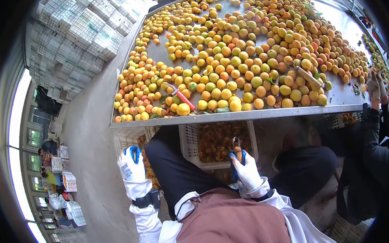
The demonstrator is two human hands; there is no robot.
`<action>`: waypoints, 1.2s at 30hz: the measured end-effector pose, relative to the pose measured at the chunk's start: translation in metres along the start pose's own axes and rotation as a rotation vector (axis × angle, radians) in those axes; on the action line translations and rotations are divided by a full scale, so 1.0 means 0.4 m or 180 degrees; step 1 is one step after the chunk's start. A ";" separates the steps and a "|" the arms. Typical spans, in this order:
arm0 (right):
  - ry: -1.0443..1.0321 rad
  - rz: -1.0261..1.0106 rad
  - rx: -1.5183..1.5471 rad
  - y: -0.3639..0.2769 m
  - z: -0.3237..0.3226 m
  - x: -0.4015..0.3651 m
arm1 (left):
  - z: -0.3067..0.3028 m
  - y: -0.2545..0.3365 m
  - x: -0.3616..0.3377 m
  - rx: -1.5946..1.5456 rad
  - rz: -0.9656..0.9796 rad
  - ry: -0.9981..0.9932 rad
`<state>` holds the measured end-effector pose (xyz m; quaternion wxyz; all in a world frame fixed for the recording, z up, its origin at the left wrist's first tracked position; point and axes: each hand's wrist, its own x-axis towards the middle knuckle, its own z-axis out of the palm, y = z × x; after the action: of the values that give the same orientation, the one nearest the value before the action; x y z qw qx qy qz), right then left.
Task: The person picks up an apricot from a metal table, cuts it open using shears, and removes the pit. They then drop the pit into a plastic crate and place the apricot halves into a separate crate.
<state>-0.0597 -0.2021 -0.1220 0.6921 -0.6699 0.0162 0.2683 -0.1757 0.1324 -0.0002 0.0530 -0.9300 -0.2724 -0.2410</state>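
My right hand (247,171), in a white glove with blue fingers, is closed on a small pitting knife with a looped metal tip (236,141). It is above the near edge of a white crate (219,165) holding brownish-orange fruit pieces (216,140). My left hand (132,165), gloved alike, is over a second crate (123,136) left of my knee, which also has orange pieces in it. Its fingers are curled, and what they hold, if anything, is hidden. Many yellow-orange apricots (234,105) lie on the metal table (228,116) in front.
A red-handled curved knife (183,99) and a wooden-handled tool (308,77) lie among the apricots. At the right edge a co-worker's gloved hands (374,87) are at the table. Stacked white crates (78,31) stand at the far left; people (50,176) sit beyond.
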 end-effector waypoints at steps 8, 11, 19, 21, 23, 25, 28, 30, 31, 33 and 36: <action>-0.0505 0.0031 -0.0630 -0.039 0.018 -0.017 | 0.032 0.134 0.082 -0.1004 0.0685 -0.0147; -0.0461 -0.0280 -0.0863 -0.065 0.009 -0.024 | 0.057 0.232 0.150 -0.0864 0.1345 0.0041; -0.0035 -0.0927 -0.0829 -0.092 -0.024 -0.029 | 0.164 0.374 0.258 -0.1626 0.1258 -0.0921; -0.0021 -0.0898 -0.0744 -0.098 -0.024 -0.029 | 0.176 0.444 0.274 -0.1806 0.1598 -0.1222; -0.0021 -0.0673 -0.0787 -0.097 -0.024 -0.026 | 0.229 0.510 0.288 -0.2171 0.2145 -0.1476; -0.0005 -0.0669 -0.0841 -0.074 -0.021 -0.017 | 0.251 0.582 0.299 -0.1794 0.2646 -0.1755; 0.0034 -0.0745 -0.1059 -0.047 -0.021 -0.006 | 0.290 0.639 0.299 -0.1282 0.2856 -0.2073; 0.0051 -0.0820 -0.1113 -0.043 -0.026 0.002 | 0.261 0.680 0.317 -0.0926 0.2696 -0.2434; 0.0069 -0.0864 -0.1148 -0.042 -0.026 0.004 | 0.277 0.685 0.313 -0.0926 0.2695 -0.2430; 0.0089 -0.0794 -0.1187 -0.045 -0.028 0.007 | 0.260 0.689 0.303 -0.1081 0.2700 -0.1942; 0.0094 -0.0723 -0.1101 -0.033 -0.024 0.010 | 0.274 0.686 0.306 -0.0862 0.3069 -0.2081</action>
<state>-0.0479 -0.2091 -0.1123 0.5923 -0.7801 -0.0956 0.1775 0.1062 -0.0158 -0.0291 -0.0492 -0.9732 0.2114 0.0763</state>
